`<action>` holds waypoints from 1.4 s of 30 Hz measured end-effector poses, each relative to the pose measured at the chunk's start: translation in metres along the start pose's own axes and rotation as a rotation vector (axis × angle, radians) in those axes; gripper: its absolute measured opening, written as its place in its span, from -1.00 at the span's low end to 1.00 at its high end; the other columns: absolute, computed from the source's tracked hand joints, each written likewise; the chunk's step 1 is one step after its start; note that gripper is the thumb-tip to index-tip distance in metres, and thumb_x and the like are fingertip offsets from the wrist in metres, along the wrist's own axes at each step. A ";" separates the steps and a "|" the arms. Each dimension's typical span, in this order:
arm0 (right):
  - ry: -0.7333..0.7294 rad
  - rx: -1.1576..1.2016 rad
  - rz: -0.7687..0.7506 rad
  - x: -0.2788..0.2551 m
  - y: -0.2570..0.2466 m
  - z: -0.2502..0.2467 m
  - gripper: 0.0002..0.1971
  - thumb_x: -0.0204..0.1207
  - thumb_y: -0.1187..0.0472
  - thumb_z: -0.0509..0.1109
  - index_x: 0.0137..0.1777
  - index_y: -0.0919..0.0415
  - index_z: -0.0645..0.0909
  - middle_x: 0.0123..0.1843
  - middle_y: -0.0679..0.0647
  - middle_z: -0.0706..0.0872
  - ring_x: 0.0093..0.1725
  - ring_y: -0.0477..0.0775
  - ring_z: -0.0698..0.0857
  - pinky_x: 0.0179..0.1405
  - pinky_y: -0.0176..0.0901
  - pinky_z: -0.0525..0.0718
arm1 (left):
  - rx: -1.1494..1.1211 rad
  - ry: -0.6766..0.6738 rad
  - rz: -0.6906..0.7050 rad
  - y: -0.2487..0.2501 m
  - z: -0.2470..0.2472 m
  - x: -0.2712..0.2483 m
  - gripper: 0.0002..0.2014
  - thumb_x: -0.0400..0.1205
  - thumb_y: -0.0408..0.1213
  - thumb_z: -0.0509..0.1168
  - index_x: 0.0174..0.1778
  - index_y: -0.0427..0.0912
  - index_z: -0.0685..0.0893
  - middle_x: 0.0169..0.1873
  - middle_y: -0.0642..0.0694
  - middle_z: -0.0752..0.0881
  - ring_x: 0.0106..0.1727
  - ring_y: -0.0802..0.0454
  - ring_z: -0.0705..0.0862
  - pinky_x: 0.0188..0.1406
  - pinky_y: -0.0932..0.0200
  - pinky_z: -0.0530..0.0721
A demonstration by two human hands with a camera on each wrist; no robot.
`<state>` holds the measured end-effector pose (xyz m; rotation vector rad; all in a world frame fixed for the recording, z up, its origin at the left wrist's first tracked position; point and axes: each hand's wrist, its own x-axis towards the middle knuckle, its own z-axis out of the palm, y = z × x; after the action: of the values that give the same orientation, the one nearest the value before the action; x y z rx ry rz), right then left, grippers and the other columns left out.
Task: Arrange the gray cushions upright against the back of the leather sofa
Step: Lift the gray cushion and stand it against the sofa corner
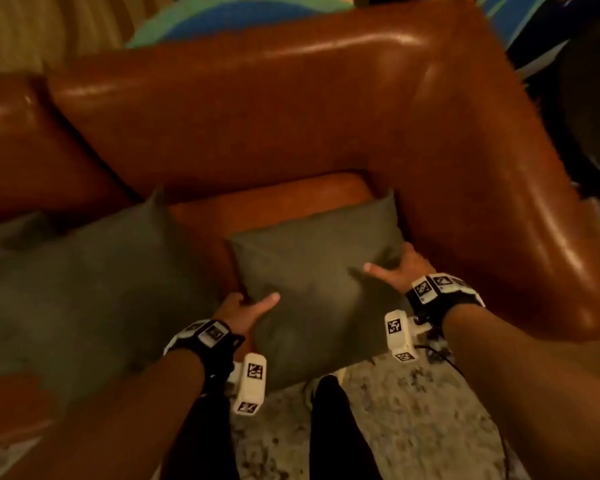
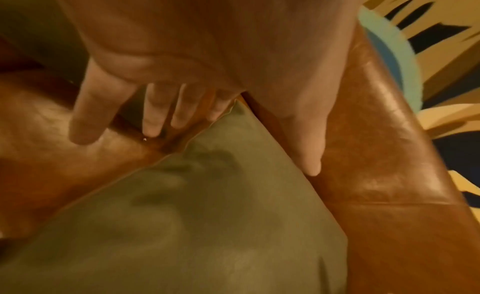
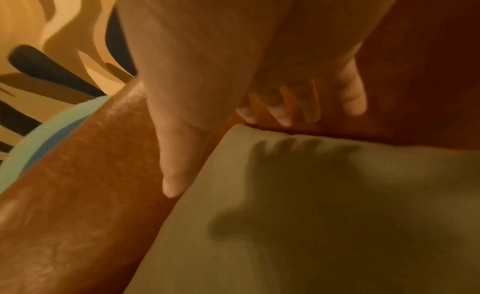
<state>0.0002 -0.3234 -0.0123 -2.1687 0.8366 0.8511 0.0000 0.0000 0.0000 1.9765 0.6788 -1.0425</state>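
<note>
A gray cushion (image 1: 312,271) lies flat on the seat in the corner of the brown leather sofa (image 1: 239,98), beside its armrest (image 1: 499,202). My left hand (image 1: 253,306) sits at the cushion's left edge with the thumb stretched over the top. My right hand (image 1: 392,268) is at the right edge, thumb out over the fabric. In the left wrist view the fingers (image 2: 153,122) are straight above the cushion (image 2: 207,216). In the right wrist view the fingers (image 3: 285,115) hover loosely and cast a shadow on the cushion (image 3: 324,226). A second gray cushion (image 1: 84,289) lies flat to the left.
The sofa back runs across the far side, and the armrest walls the right. A speckled rug (image 1: 413,427) covers the floor in front, with my dark-trousered legs (image 1: 333,427) on it. Behind the sofa is a blue-green round thing (image 1: 222,19). A dark object (image 1: 596,116) stands right of the armrest.
</note>
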 end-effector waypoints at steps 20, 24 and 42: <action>0.127 0.360 -0.129 0.062 -0.041 0.002 0.30 -0.04 -0.18 0.80 0.69 0.01 0.17 0.53 -0.02 0.53 0.47 0.13 0.55 0.54 0.08 0.46 | -0.433 -0.014 0.160 0.051 0.012 0.079 -0.07 0.17 -0.15 0.77 0.43 0.03 0.46 0.34 0.03 0.71 0.29 0.03 0.70 0.35 -0.01 0.64; 0.276 0.527 -0.345 0.051 -0.082 -0.024 0.24 0.13 0.06 0.81 0.72 -0.04 0.08 0.40 -0.18 0.50 0.36 -0.11 0.53 0.40 -0.14 0.45 | -0.411 0.157 0.425 0.089 -0.037 0.075 0.31 0.05 -0.09 0.78 0.69 0.03 0.18 0.47 0.06 0.59 0.41 0.11 0.62 0.45 0.00 0.58; 0.236 0.779 -0.397 0.109 -0.128 0.015 0.17 0.00 -0.03 0.80 0.59 -0.04 0.20 0.44 -0.03 0.66 0.37 0.06 0.69 0.27 0.48 0.68 | -0.533 0.294 0.477 0.107 -0.074 0.150 0.34 -0.11 0.08 0.81 0.58 0.03 0.25 0.44 -0.06 0.63 0.41 0.00 0.66 0.41 -0.24 0.65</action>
<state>0.1537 -0.2724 -0.0602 -1.6472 0.6595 0.0337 0.1895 0.0170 -0.0593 1.6997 0.5270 -0.2474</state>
